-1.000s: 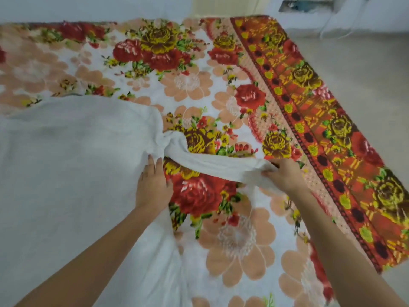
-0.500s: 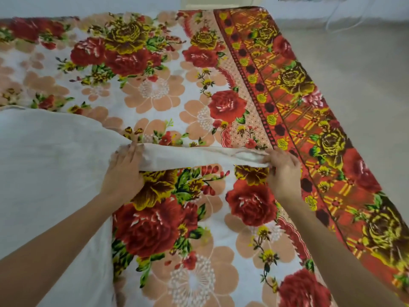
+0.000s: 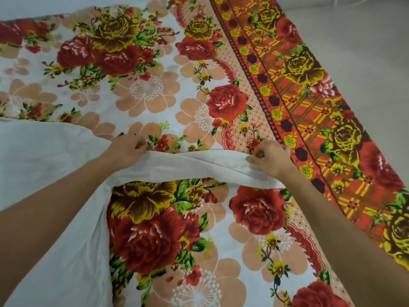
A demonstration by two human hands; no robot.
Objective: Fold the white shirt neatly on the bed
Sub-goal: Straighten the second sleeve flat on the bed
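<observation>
A: So, where is the white shirt (image 3: 44, 156)?

B: It lies on the bed, on the left side. Its big flat part covers the flowery bedsheet (image 3: 155, 89) there and runs down to the bottom edge of the view.

A: And that long white strip in the middle?

B: That is the sleeve (image 3: 199, 162). It stretches out from the shirt to the right, across the big red and yellow roses.

A: What are the hands doing?

B: The left hand (image 3: 126, 147) is pinching the cloth where the sleeve meets the shirt. Its fingers are curled shut on the cloth. The right hand (image 3: 273, 157) holds the far end of the sleeve, with the fingers closed on it too.

A: Is the sleeve flat?

B: Not quite. It has a long crease, and it sags a little between the two hands.

A: What is past the right hand?

B: The red and yellow border (image 3: 309, 107) of the sheet, and then the plain grey floor (image 3: 365, 41).
</observation>
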